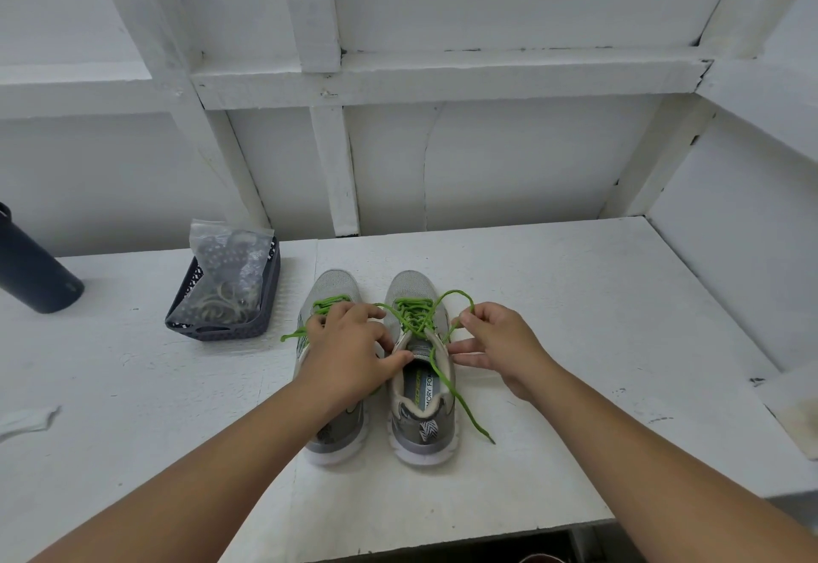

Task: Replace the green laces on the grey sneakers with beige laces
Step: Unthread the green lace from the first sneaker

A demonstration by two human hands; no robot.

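Undoing the green lace on the right grey sneaker

The right hand (495, 343) pinches a loop of the green lace (418, 317) beside the right sneaker (420, 368), which stands mid-table by the left sneaker (329, 368); the left hand (349, 341), fingers curled, steadies its tongue. Next, I judge, comes drawing the lace out eyelet by eyelet. Bare table (575, 319) lies right; the basket (225, 292) crowds the far left.

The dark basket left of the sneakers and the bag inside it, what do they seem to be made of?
The dark grey perforated basket looks like moulded plastic with a matte finish: its walls show a regular pattern of holes. The clear crinkled bag in it seems thin glossy plastic film, since the contents show through.
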